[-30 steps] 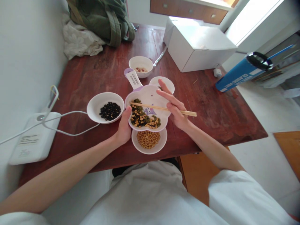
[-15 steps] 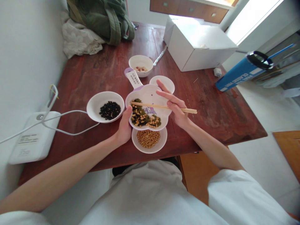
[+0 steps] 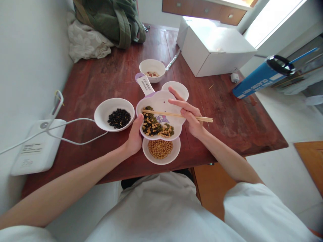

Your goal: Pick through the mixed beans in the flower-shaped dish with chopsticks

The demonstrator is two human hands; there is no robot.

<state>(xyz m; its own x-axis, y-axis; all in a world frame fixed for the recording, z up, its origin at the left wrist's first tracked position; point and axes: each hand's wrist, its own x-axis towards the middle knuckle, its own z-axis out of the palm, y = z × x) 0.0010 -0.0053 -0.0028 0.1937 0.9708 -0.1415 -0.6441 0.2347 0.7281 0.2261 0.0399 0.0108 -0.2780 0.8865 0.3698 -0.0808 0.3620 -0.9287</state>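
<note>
Over white flower-shaped plastic dish, mid-sort: right hand clamps wooden chopsticks, tips probably in mixed beans; left hand grips rim. Next: single-bean pinch.

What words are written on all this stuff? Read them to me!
Nothing here reads clearly.
Blue bottle: white letters along its side, too blurred to read.
Label on the handle of the flower-shaped plate: dark print, too small to read.
White device on the left: grey lines of print, too blurred to read.
Chopsticks: no writing shows.
</note>
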